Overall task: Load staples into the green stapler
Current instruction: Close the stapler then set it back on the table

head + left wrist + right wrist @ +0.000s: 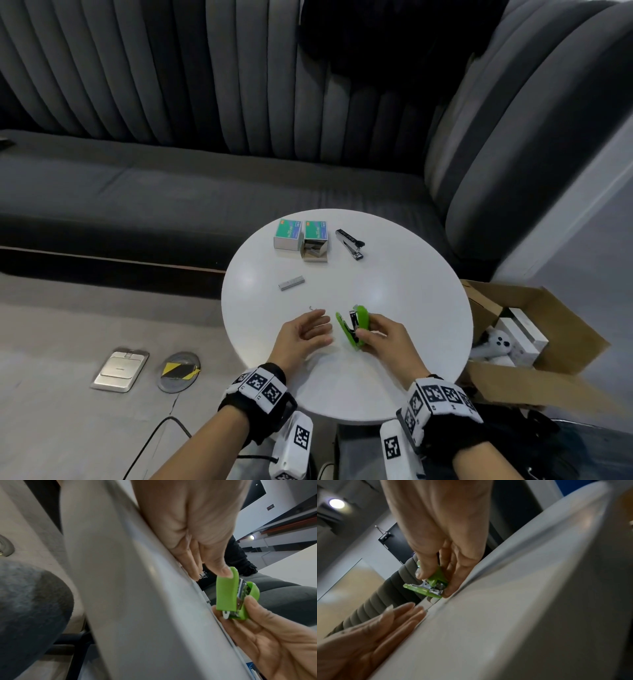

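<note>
Where a round white table (260, 291) stands before a long grey channelled sofa (171, 192), an open cardboard box (561, 329) is seen on the floor to the right and a metal floor plate (120, 370) to the left. At the far side of the table two green-topped staple boxes (301, 238) are set side by side, with a black and silver stapler (351, 243) just to their right; a loose strip of staples (291, 282) lies nearer, well apart from the hands. The green stapler (354, 325) is held at the near middle of the table, hinged open so that its metal magazine is exposed between the two green halves. It is gripped by the right hand (383, 339), thumb and fingers curled round it. The left hand (305, 334) lies just beside it with fingers loosely spread, nothing held. Whether staples sit in the magazine cannot be made out; both wrist views are blurred and largely filled by the table edge.
</note>
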Demonstrator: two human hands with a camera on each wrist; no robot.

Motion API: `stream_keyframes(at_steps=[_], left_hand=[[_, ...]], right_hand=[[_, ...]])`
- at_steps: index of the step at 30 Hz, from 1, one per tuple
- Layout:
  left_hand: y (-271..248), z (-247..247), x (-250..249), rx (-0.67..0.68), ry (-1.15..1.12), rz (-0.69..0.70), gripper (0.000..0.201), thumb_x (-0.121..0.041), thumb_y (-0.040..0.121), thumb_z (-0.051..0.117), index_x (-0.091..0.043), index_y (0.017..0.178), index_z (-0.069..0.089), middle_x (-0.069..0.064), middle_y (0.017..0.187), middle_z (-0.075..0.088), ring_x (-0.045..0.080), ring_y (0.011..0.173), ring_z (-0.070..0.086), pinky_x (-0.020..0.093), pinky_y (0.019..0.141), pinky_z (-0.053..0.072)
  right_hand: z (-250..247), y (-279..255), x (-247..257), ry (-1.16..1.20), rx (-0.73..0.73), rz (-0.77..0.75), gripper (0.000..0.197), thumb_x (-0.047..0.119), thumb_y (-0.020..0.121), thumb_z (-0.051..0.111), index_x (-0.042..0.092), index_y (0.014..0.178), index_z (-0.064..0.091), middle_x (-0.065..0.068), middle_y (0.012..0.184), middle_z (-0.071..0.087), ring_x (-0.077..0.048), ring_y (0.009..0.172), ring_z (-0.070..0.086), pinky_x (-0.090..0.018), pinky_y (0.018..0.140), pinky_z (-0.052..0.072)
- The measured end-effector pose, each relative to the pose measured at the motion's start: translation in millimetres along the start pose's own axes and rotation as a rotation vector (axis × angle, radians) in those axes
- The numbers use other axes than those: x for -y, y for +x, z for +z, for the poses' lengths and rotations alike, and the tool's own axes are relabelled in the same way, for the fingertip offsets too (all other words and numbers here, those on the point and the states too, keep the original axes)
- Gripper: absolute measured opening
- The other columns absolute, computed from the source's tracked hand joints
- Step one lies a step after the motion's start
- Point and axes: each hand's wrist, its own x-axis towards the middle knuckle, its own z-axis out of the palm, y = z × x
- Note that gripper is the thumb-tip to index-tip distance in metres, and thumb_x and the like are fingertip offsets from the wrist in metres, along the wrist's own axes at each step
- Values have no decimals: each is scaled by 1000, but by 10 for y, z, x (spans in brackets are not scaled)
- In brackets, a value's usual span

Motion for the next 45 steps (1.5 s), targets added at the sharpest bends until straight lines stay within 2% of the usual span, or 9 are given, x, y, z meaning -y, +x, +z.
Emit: stream_keyframes(at_steps=[7,11,19,21,23,26,30,36,45], left_hand=[[76,-18,-35,35,419,48,31,14,78,58,-9,98,63,7,92,62,19,93,59,14,71,51],[126,15,-173,95,803,168,27,0,83,59,-7,109,62,2,98,63,11,92,58,-3,74,43],[199,358,-195,209,1010,204,29,-8,86,59,-5,114,60,8,115,64,10,95,57,0,76,41],[195,409,-122,229,1028,174,29,-8,86,58,-6,115,59,10,117,64,10,97,57,9,84,42],[194,442,-57,225,1019,164,30,-8,86,59,-6,116,59,11,118,64,11,97,57,13,89,42],[194,458,-4,218,994,168,31,-8,85,60,-7,116,59,12,117,64,11,97,58,17,93,43],[174,447,-28,270,904,160,37,-9,83,63,-12,119,55,12,119,63,14,102,59,23,97,49],[33,456,-269,362,466,107,52,-6,86,58,-21,133,39,-3,127,55,7,113,55,14,92,48],[-11,425,-461,383,76,55,37,-11,75,51,-18,110,59,2,95,68,14,91,62,19,84,53]], right_hand=[[-253,36,46,-81,-92,7,29,-4,80,63,9,105,61,-12,96,62,-24,81,60,-36,77,53],[-397,53,144,-300,-103,-86,31,-6,75,65,13,100,61,-8,95,63,-24,87,60,-25,73,48],[-540,168,268,-607,82,-120,43,-19,72,47,4,103,66,-13,104,64,-20,90,53,0,63,43],[-547,168,247,-561,55,-112,49,-20,72,38,4,105,66,-16,112,63,-22,95,55,-18,81,53],[-567,142,225,-572,46,-115,50,-20,74,40,4,112,63,-16,124,56,-25,109,52,-30,95,48],[-588,85,201,-753,116,-164,47,-8,79,55,8,123,55,-10,132,50,-25,123,46,-16,95,33],[-544,22,188,-716,69,-116,32,4,79,64,8,111,62,-14,114,62,-26,104,56,-27,87,41],[-376,-177,350,54,214,26,15,12,93,48,11,102,60,-8,91,65,-14,76,66,-19,72,56],[-179,-276,477,186,340,16,21,13,95,43,8,105,61,-6,91,64,-8,73,67,-16,71,54]])
